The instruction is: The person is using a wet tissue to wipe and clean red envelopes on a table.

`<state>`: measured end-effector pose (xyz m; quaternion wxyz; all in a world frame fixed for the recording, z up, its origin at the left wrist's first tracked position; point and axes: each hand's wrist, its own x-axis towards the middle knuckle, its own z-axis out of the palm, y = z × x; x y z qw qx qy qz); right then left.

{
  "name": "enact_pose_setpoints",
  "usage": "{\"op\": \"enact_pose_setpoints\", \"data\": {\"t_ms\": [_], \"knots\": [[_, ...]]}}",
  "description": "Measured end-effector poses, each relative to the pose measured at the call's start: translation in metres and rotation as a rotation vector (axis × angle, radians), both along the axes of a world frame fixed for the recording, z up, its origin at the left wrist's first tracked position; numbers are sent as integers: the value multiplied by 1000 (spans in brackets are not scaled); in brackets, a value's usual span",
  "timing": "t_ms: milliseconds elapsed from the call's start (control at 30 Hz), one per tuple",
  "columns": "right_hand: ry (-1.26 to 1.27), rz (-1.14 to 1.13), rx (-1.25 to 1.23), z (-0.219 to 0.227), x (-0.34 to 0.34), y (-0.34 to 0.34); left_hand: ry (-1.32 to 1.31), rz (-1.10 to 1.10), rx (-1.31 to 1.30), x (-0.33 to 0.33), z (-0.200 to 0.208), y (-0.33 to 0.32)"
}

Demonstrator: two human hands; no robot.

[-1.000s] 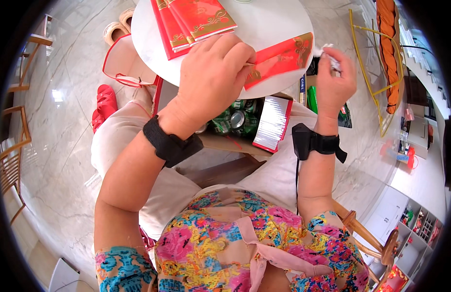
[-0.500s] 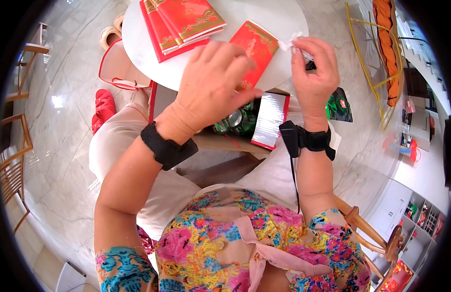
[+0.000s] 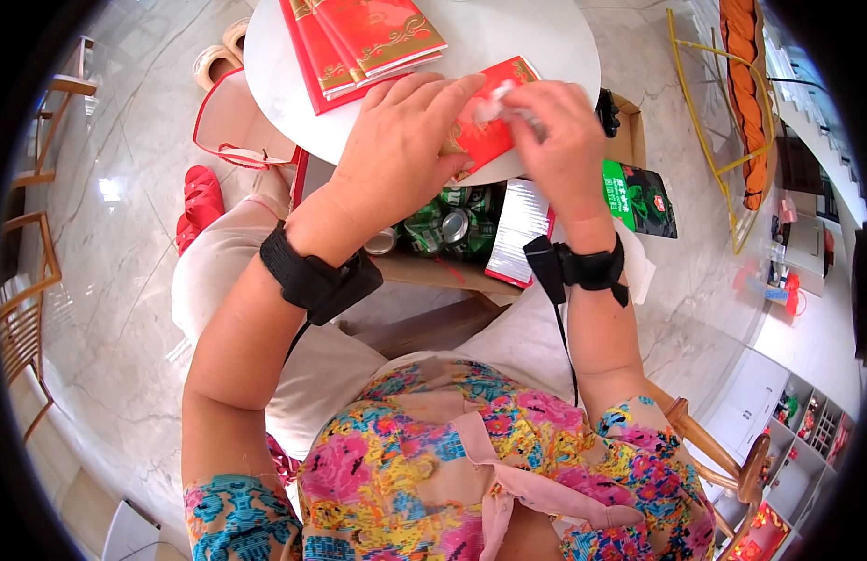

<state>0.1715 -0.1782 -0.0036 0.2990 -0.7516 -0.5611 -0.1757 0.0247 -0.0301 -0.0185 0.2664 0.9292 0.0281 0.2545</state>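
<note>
A flat red packet with gold ornament (image 3: pixel 489 140) lies at a slant on the white round table (image 3: pixel 531 33). My left hand (image 3: pixel 401 140) rests along its left side, fingers over the upper part and thumb at the lower edge, holding it against the table. Between the fingertips of my right hand (image 3: pixel 562 140) is a crumpled white tissue (image 3: pixel 494 101), over the packet's upper face. The tissue and those fingertips are blurred by motion. Left of the packet, several similar red and gold packets (image 3: pixel 382 42) lie stacked, their white edges showing.
Below the table edge, between my knees, an open box holds green cans (image 3: pixel 443 227) and a red-edged silvery packet (image 3: pixel 520 229). A green and black pouch (image 3: pixel 639 198) is at the right, near a cardboard box (image 3: pixel 625 131). A red-rimmed bag (image 3: pixel 232 117) stands at the left.
My right hand has moved left and down with the tissue, from beside the packet to over it. The left hand has shifted from above the packet to rest on its left side.
</note>
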Motion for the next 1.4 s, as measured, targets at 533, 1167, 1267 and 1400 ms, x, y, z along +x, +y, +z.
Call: {"op": "enact_pose_setpoints", "data": {"t_ms": [533, 1167, 1267, 1400], "knots": [[4, -140, 3, -4, 11, 2, 15, -41, -49, 0, -4, 2], [-16, 93, -1, -2, -16, 11, 47, -80, -124, -1, -5, 7], [-26, 219, 10, -5, -26, 15, 36, -89, -109, -2, -5, 8], [-21, 142, 3, -7, -11, 15, -23, -78, -3, -2, -5, 8]]}}
